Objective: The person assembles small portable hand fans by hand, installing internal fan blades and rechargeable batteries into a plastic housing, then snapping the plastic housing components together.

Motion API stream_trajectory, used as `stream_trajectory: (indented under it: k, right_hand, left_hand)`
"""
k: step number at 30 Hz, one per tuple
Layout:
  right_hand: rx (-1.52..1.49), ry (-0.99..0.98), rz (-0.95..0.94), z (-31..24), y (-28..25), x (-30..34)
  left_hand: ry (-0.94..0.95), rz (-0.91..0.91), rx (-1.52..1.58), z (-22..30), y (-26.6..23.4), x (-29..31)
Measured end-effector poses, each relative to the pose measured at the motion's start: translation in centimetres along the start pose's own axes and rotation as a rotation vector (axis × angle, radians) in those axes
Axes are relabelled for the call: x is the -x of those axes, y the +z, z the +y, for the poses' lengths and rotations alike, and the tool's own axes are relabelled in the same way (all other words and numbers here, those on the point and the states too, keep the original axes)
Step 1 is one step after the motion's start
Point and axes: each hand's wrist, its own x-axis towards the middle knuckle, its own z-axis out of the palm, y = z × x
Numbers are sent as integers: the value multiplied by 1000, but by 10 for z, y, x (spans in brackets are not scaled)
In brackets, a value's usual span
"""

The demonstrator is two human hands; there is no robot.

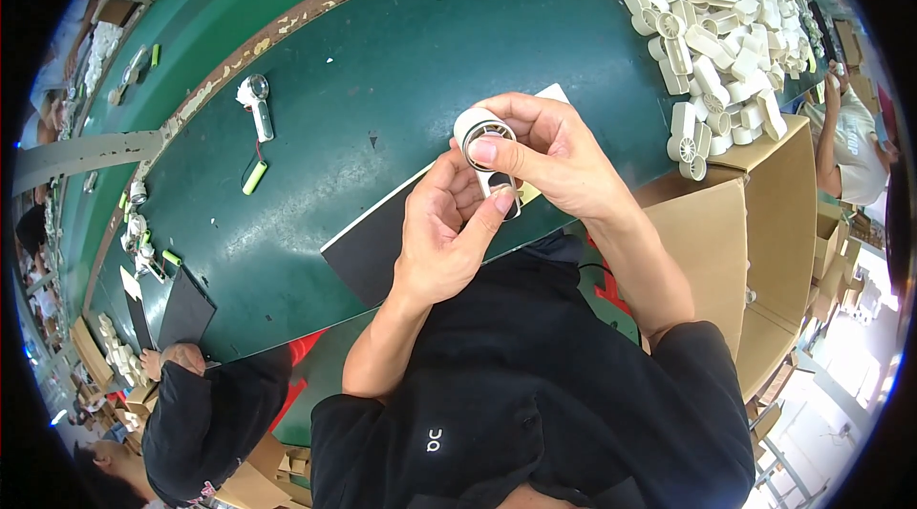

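Between my two hands is a small handheld fan (pixel 468 125) with a cream-white round head and a short handle. My right hand (pixel 559 151) grips the head from the right, its thumb pressed on the round face. Lower down, the fingers of my left hand (pixel 444 227) are closed around the handle, with the thumb along its end. Part of the handle is hidden by my fingers. Below the hands a flat black board (pixel 368 251) with a pale edge lies on the green table (pixel 420 41).
A large heap of cream-white fan housings (pixel 707 41) covers the right end of the table. An open cardboard box (pixel 702 242) stands beside my right arm. To the left lie a fan assembly (pixel 260 108) and its wired green battery (pixel 254 178). A co-worker (pixel 191 413) sits at lower left.
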Motion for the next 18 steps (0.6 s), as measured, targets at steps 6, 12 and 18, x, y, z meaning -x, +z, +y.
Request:
stream_trajectory:
  k: [6, 12, 18]
  right_hand:
    - [9, -7, 2, 0, 1, 0]
    - [-8, 10, 3, 1, 0, -1]
    - [-104, -107, 56, 6, -8, -3]
  left_hand:
    - [10, -6, -6, -1, -2, 0]
    - [4, -13, 0, -1, -3, -1]
    - [25, -15, -14, -1, -3, 0]
